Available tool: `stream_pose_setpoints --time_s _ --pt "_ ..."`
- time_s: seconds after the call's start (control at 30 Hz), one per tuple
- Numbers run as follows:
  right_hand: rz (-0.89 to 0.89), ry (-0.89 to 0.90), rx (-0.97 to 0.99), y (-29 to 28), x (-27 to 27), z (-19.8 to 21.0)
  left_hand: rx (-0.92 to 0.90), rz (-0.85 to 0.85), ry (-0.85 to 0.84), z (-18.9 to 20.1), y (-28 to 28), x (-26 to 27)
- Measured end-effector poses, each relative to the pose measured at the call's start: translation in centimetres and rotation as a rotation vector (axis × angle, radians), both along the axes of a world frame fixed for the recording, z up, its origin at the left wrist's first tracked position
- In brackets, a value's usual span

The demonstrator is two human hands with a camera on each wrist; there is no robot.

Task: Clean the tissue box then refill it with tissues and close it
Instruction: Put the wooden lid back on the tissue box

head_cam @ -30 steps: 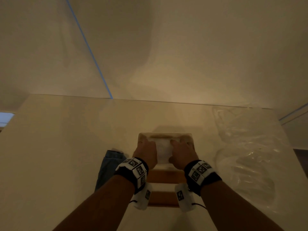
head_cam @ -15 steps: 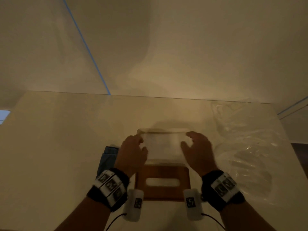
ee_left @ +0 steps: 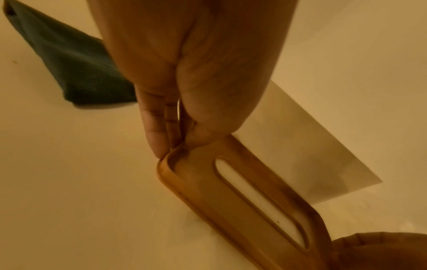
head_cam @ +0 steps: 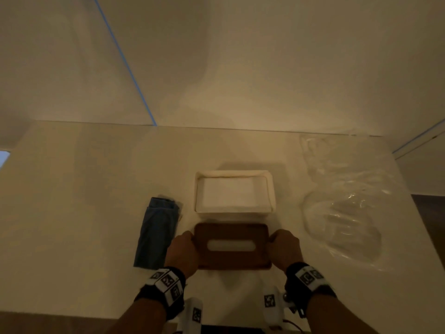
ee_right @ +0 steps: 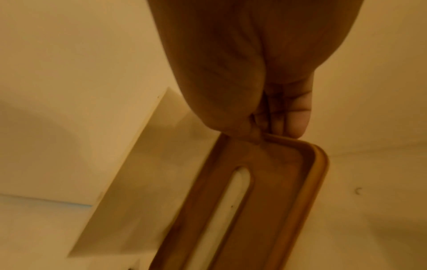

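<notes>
Dim warm-lit room, pale table (head_cam: 96, 189) against a plain wall. Head view: white tissue box (head_cam: 234, 213) sits open mid-table, white tissues (head_cam: 231, 194) filling it to near the rim. Brown wooden lid (head_cam: 232, 245) with an oval slot is just in front of the box, nearer the person. Left hand (head_cam: 181, 254) grips its left short edge, right hand (head_cam: 285, 251) its right short edge, fingers curled round. Folded blue cloth (head_cam: 156, 235) lies just left of the lid; crumpled clear plastic wrapper (head_cam: 344, 208) is to the right of the box.

Left wrist view: left hand (ee_left: 191, 73) pinches the lid (ee_left: 242, 197) corner, thumb on the recessed face, fingers (ee_left: 154, 131) together behind the rim. Cloth (ee_left: 69, 60) behind; box wall (ee_left: 312, 146) beyond the lid.

Right wrist view, blurred: right hand (ee_right: 254, 64) pinches the lid (ee_right: 265, 191) edge the same way, fingers (ee_right: 295, 117) together on the outer side. Box (ee_right: 138, 164) beside it.
</notes>
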State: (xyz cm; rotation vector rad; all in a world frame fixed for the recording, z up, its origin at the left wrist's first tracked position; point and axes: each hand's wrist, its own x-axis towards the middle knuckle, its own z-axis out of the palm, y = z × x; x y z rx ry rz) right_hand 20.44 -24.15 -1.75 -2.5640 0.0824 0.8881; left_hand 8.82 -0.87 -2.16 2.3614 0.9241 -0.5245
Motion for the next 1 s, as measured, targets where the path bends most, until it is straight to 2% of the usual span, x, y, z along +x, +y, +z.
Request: stream_pose_setpoints --time_s 0.2,0.3,0.47,0.6,0.7,0.77,0.87,1.0 --pt "-0.056 0.025 0.079 -0.4 -1.2 0.2 -0.015 0.011 0.013 1.4 0.1 -1.0" --pt "-0.095 0.119 0.188 -1.0 -2.3 1.3 -0.067 0.037 -0.043 3.4 0.4 -2.5" --pt "-0.187 0.12 0.47 -1.8 -1.9 7.6 -0.124 0.074 -0.239 8.7 1.2 -3.8" --pt "-0.179 -0.025 0.682 -1.7 0.7 13.0 -0.122 0.116 -0.468 13.1 2.1 -2.0" --pt "-0.273 -0.071 0.901 -1.2 2.9 15.0 -0.069 0.113 -0.596 14.8 2.8 0.7" --pt "-0.317 -0.104 1.013 -0.9 4.2 15.4 -0.1 0.134 -0.723 14.7 3.4 2.4" --pt "-0.321 -0.191 0.988 -0.2 5.5 14.8 -0.185 0.13 -0.834 14.0 3.9 4.3" --pt "-0.349 -0.283 0.814 1.0 7.3 12.4 -0.443 0.18 -0.734 12.3 4.2 5.6"
